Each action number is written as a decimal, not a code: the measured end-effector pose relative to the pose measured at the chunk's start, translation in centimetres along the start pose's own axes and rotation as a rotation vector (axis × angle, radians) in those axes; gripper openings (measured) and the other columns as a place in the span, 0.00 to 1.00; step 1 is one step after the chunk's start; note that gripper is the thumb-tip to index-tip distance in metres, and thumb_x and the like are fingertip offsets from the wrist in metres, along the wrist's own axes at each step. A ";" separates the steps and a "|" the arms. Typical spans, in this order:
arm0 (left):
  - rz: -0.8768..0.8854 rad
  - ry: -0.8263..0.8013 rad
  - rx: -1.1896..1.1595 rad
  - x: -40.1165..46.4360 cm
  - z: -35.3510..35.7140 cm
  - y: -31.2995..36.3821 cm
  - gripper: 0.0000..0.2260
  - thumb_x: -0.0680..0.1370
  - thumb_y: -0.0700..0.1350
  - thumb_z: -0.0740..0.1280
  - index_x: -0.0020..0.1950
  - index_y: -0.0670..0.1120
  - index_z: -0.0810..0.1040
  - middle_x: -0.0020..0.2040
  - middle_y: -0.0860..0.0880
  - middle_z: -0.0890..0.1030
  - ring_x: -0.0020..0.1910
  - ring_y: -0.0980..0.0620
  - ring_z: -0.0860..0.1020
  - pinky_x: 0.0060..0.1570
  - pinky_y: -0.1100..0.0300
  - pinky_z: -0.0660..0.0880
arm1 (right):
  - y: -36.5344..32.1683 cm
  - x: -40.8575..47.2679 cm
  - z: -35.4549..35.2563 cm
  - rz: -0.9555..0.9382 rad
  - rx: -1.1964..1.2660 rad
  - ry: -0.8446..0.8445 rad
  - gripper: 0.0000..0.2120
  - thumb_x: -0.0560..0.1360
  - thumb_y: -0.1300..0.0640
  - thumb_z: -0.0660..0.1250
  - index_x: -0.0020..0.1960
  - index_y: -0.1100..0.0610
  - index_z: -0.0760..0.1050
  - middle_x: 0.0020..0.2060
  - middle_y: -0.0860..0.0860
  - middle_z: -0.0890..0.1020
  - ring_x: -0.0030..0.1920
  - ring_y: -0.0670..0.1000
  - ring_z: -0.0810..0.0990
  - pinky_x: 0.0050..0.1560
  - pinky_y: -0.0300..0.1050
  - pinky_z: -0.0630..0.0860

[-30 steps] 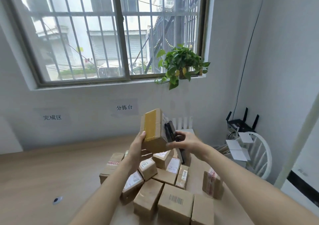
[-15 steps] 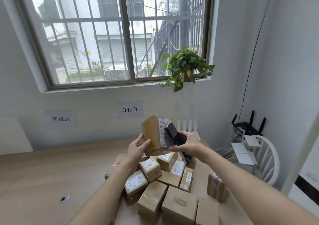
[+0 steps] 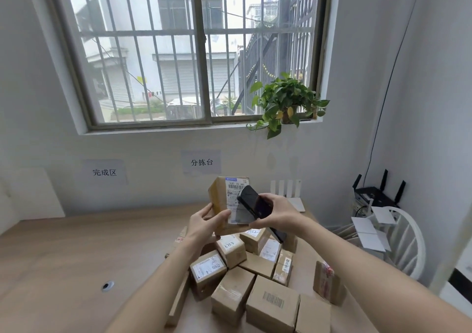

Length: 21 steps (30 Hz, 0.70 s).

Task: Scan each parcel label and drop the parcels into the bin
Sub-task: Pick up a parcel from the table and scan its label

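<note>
Parcel [image 3: 222,205] raised above the counter [image 3: 76,256], label [image 3: 236,194] turned toward the wearer. Left hand [image 3: 207,224] fingers grip its lower edge; right hand [image 3: 278,211] fingers hold a black handheld scanner [image 3: 252,202] just before the label, presumably to read the barcode. Unsorted parcels [image 3: 255,281] lie below; no bin visible.

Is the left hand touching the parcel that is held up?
Touching. In the head view the left hand grips the raised parcel at its lower left corner, thumb pressed on the labelled face and no gap showing.
</note>
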<state>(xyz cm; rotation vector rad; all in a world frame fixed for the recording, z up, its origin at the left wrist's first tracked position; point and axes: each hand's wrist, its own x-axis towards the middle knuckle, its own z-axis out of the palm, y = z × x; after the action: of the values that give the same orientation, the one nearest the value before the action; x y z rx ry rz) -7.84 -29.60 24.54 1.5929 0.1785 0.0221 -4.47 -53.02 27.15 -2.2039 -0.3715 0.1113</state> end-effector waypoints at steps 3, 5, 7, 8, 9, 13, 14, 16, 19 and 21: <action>0.005 0.048 0.019 -0.6 -1.5 -0.1 0.42 0.68 0.53 0.79 0.78 0.48 0.64 0.58 0.46 0.83 0.51 0.50 0.84 0.47 0.48 0.83 | -1.5 0.5 0.6 0.002 -0.147 0.042 0.41 0.57 0.43 0.82 0.67 0.48 0.75 0.53 0.43 0.84 0.54 0.45 0.83 0.58 0.50 0.83; 0.005 0.094 0.033 -1.0 -3.0 -0.1 0.40 0.69 0.52 0.79 0.78 0.48 0.65 0.59 0.46 0.83 0.51 0.50 0.84 0.45 0.49 0.83 | -2.9 0.8 1.1 -0.008 -0.250 0.085 0.41 0.56 0.40 0.80 0.68 0.45 0.74 0.52 0.42 0.83 0.53 0.46 0.82 0.55 0.51 0.83; -0.002 0.140 0.039 -1.5 -5.0 0.0 0.39 0.70 0.52 0.79 0.77 0.49 0.66 0.60 0.47 0.82 0.52 0.49 0.83 0.46 0.47 0.82 | -4.6 1.2 1.8 -0.022 -0.344 0.120 0.40 0.58 0.40 0.80 0.68 0.44 0.72 0.52 0.42 0.81 0.52 0.47 0.81 0.52 0.51 0.83; -0.005 0.163 0.045 -1.8 -6.2 0.0 0.38 0.70 0.53 0.79 0.77 0.49 0.67 0.60 0.48 0.82 0.52 0.49 0.83 0.48 0.46 0.82 | -5.5 1.4 2.2 -0.028 -0.384 0.129 0.39 0.59 0.41 0.79 0.67 0.43 0.71 0.52 0.42 0.81 0.52 0.48 0.81 0.51 0.51 0.83; -0.009 0.187 0.050 -2.1 -7.5 -0.1 0.39 0.70 0.53 0.79 0.77 0.49 0.67 0.60 0.48 0.82 0.52 0.49 0.82 0.49 0.45 0.82 | -6.4 1.5 2.6 -0.032 -0.418 0.130 0.38 0.59 0.41 0.79 0.66 0.43 0.71 0.52 0.42 0.81 0.51 0.48 0.81 0.51 0.51 0.83; -0.011 0.275 0.039 -3.8 -13.1 0.1 0.39 0.69 0.53 0.79 0.76 0.49 0.68 0.58 0.49 0.82 0.50 0.50 0.82 0.48 0.45 0.83 | -10.1 2.2 5.4 -0.102 -0.460 0.096 0.39 0.59 0.41 0.79 0.67 0.43 0.70 0.52 0.43 0.81 0.53 0.50 0.81 0.52 0.52 0.83; -0.013 0.293 0.039 -4.3 -14.7 0.2 0.38 0.69 0.53 0.79 0.76 0.49 0.68 0.59 0.49 0.82 0.51 0.50 0.82 0.48 0.45 0.83 | -11.1 2.4 6.2 -0.117 -0.460 0.087 0.39 0.59 0.42 0.80 0.67 0.43 0.70 0.53 0.43 0.80 0.53 0.50 0.81 0.52 0.52 0.83; -0.014 0.332 0.049 -5.6 -17.8 0.5 0.38 0.68 0.54 0.79 0.75 0.50 0.69 0.58 0.50 0.82 0.51 0.49 0.82 0.47 0.45 0.83 | -13.5 2.5 7.9 -0.142 -0.481 0.065 0.38 0.61 0.43 0.79 0.69 0.43 0.70 0.54 0.43 0.80 0.53 0.49 0.80 0.53 0.52 0.82; -0.004 0.394 0.045 -7.9 -22.7 1.1 0.38 0.63 0.57 0.79 0.72 0.51 0.73 0.55 0.51 0.82 0.51 0.49 0.82 0.46 0.44 0.83 | -17.2 2.3 10.8 -0.171 -0.509 0.039 0.38 0.62 0.45 0.79 0.70 0.41 0.70 0.55 0.42 0.80 0.54 0.48 0.80 0.54 0.48 0.80; 0.005 0.431 0.044 -9.6 -26.0 1.3 0.37 0.64 0.56 0.79 0.71 0.51 0.74 0.54 0.51 0.82 0.51 0.48 0.82 0.46 0.43 0.83 | -19.6 2.0 12.9 -0.192 -0.505 0.019 0.38 0.63 0.45 0.79 0.71 0.41 0.70 0.56 0.42 0.80 0.55 0.48 0.79 0.54 0.47 0.79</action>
<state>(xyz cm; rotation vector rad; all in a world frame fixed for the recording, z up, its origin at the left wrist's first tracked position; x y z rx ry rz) -20.40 -5.06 27.55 1.6157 0.5123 0.3687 -9.67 -31.30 34.74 -2.6455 -0.6544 -0.1225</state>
